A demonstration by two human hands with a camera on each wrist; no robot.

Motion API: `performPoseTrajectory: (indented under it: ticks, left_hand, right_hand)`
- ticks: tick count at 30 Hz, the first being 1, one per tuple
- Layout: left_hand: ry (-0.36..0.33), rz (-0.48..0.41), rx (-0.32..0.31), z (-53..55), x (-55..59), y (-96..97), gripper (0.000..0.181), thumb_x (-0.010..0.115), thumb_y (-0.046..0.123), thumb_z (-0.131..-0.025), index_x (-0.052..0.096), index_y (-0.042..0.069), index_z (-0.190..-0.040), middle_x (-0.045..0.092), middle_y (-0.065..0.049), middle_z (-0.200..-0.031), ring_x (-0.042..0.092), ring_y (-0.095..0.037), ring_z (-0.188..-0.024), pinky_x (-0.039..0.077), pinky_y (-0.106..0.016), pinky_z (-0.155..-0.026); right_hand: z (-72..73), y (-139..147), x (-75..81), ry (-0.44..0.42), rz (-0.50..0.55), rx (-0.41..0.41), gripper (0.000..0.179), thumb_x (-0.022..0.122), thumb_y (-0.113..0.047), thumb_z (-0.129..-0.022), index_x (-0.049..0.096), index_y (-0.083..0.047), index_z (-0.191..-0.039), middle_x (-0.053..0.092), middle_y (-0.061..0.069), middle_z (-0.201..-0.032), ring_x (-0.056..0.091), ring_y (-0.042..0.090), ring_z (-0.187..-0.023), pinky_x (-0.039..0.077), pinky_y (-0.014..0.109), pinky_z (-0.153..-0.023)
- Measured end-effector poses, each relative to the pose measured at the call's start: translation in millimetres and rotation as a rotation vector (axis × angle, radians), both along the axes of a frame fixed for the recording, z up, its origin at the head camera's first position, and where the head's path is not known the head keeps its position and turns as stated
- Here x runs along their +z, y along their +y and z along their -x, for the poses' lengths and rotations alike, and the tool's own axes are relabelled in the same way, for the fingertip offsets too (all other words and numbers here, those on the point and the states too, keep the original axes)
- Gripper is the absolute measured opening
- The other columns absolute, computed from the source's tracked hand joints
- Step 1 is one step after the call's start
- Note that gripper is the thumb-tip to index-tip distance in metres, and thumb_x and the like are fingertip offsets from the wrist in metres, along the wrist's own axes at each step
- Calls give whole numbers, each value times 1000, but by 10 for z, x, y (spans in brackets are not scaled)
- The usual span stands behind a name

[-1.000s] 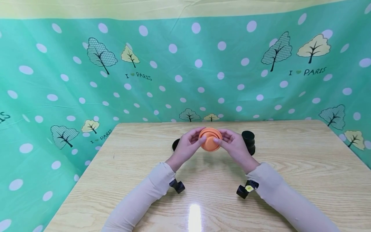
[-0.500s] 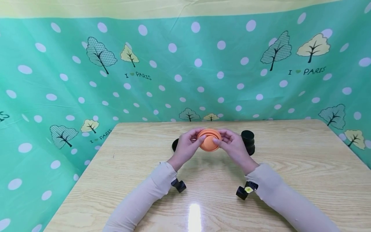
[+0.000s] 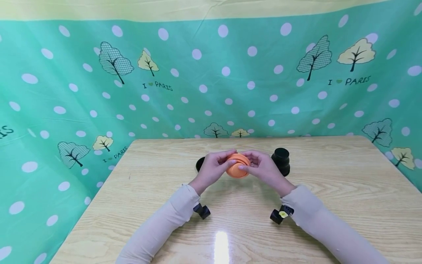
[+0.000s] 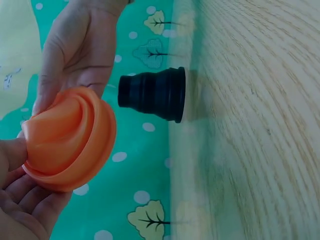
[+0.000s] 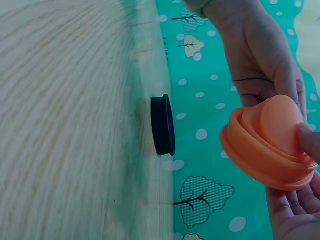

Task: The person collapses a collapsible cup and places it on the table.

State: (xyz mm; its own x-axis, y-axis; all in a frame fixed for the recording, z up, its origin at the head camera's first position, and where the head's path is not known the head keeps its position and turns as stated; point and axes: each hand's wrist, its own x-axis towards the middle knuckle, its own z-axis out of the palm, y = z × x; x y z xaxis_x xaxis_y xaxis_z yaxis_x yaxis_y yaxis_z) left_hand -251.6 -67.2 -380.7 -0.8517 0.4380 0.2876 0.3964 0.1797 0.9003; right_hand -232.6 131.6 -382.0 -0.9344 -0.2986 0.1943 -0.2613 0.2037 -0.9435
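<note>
An orange collapsible cup, soft and partly folded, is held above the table between both hands. My left hand pinches its left side, thumb on the stepped wall and fingers around the rim. From the other side my right hand grips it the same way. In the left wrist view the folded wall of the cup looks pushed askew. The right wrist view shows its round base tilted within the rings, with a thumb pressing beside it.
Behind the right hand a black stepped cup stands extended with its narrow end up. A flat black cup or ring sits behind the left hand, partly hidden in the head view. The wooden table meets a green dotted curtain.
Both hands have lowered the orange cup slightly toward the table. It has tilted, and its base and folds sit more askew. The black things have stayed in place.
</note>
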Motion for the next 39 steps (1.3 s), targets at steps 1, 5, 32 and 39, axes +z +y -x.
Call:
performPoseTrajectory:
  ticks: [1,5,32,39]
  left_hand:
    - [0,2,-5,5,-6,-3,40,61,15,-91,56,1,-129,62,-15,-123,63,-21,-104,53,-24,-81]
    - [20,9,-6,14,-7,-10,42,62,20,-92,56,4,-130,63,-11,-122,64,-18,-104,53,-24,-82]
    - [129,-56,95,-217,304,71,36,58,8,-93,55,-7,-126,65,-22,-110,66,-26,-90,55,-25,-73]
    - [126,-39,148,-220,307,78,32,58,9,-93,60,-5,-122,68,-19,-105,67,-27,-87,54,-22,-71]
  right_hand:
    - [-6,-4,3,-3,-5,-2,42,74,-20,-82,61,-3,-118,63,14,-113,65,20,-94,55,27,-76]
    - [-8,-14,-5,5,0,-25,40,74,-19,-82,61,-1,-116,65,13,-111,65,18,-94,55,26,-76]
    - [-5,-62,-14,-75,305,-134,38,66,-9,-89,51,8,-119,63,2,-97,63,9,-87,55,22,-76]
    - [-13,-72,-21,-85,330,-117,39,68,-7,-87,51,8,-119,63,2,-97,64,9,-86,55,24,-74]
